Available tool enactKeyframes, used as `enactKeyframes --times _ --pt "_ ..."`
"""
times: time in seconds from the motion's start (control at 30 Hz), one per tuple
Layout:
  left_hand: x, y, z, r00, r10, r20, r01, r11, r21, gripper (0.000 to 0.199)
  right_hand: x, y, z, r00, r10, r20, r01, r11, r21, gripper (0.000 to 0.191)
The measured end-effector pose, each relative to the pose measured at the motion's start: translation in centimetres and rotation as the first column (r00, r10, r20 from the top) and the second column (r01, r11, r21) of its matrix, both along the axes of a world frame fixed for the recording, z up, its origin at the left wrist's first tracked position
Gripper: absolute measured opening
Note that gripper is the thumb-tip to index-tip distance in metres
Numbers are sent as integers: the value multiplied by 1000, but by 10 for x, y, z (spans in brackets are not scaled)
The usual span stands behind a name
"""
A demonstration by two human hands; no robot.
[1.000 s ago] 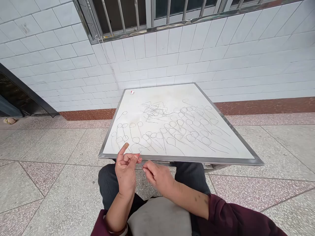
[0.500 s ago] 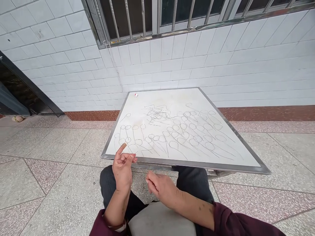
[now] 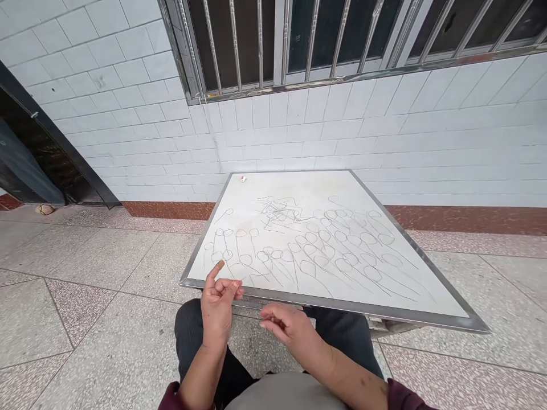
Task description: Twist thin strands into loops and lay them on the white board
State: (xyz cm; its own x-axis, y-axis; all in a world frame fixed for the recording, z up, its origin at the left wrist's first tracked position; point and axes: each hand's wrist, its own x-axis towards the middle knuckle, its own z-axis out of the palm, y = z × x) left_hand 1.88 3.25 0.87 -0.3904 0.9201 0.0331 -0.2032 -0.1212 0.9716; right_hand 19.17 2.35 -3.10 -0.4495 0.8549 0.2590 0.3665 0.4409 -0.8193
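Note:
My left hand (image 3: 217,310) is raised at the near left edge of the white-topped table (image 3: 290,185). Its thumb and a fingertip are pinched together, one finger points up, and whatever the pinch holds is too fine to see. Just right of it, below the table's metal rim, my right hand (image 3: 290,327) has curled fingers with the thumb close to their tips; anything between them cannot be made out. Many thin dark strands with round loops (image 3: 307,266) lie across the tabletop. Toward the back is a tangle of loose strands (image 3: 280,212).
A small red-and-white bit (image 3: 243,179) lies at the table's far left corner. Behind the table stands a white tiled wall (image 3: 273,136) with a barred window (image 3: 325,40). A dark doorway (image 3: 38,148) is at the left. My knees are under the table's near edge.
The view has tilted up, so the table and wall sit lower in the picture. My right hand's fingers have loosened and extended a little; my left hand keeps its pinch.

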Motion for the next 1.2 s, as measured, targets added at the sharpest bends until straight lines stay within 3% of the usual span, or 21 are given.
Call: enactKeyframes --times 0.23,0.43,0.67,0.8,0.9,1.0,1.13,1.2 --pt "1 5 -16 999 -49 -10 48 997 -54 61 -14 11 -13 997 -32 68 37 996 -75 11" --pt "-4 25 -27 995 -92 -29 90 995 -46 61 -23 30 -20 994 -91 64 98 989 -115 10" --pt "-13 58 -29 985 -134 -110 132 991 -20 67 -31 63 -12 980 -165 107 166 986 2 10" --pt "-40 60 -38 977 -41 -211 39 999 -14 64 -35 91 -1 935 -229 270 218 973 71 11" --pt "-73 45 -56 942 130 -309 -142 990 -16 56 -39 118 5 903 -264 338 250 964 86 13" --pt "-108 23 -84 849 317 -423 -364 931 -34 56 -44 154 7 877 -288 384 283 957 69 14" --pt "-138 2 -128 733 387 -559 -486 873 -32 56 -59 211 11 834 -296 465 325 945 18 15" --pt "-145 -2 -148 543 325 -775 -492 870 20 52 -70 240 13 811 -293 506 342 940 -4 14"
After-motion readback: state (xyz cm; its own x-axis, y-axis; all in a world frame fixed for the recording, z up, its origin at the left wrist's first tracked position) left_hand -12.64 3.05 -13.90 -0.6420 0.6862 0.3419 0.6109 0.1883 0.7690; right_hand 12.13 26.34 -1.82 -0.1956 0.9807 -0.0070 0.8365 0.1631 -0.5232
